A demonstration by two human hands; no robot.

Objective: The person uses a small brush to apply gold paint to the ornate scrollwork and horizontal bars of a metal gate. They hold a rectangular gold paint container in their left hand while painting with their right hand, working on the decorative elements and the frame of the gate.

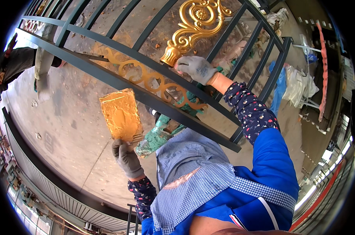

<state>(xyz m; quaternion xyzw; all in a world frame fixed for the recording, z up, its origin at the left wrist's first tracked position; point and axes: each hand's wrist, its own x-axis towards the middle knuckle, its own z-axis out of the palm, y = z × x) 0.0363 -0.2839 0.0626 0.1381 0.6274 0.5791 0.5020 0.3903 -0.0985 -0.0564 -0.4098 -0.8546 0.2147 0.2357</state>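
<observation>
My left hand [128,159], in a grey glove, grips the near end of a shallow rectangular paint tray [122,113] coated in gold paint. A small striped piece sticks out beside its fingers; I cannot make out what it is. My right hand [196,69], also gloved, has its fingers curled at the lower end of a gold scrolled ornament [195,25] set among the bars of a dark grey metal gate [146,84]. Something pinkish shows at those fingertips, too small to name. A flat gold-brown scroll strip [146,80] runs between the two long rails.
Green paint-stained wrapping [156,135] covers a support under the gate near my apron. At far left another person's dark sleeve [21,64] reaches the gate. Clear plastic bags [297,84] and blue cloth [278,94] lie to the right, beside a red-wrapped pole [323,74].
</observation>
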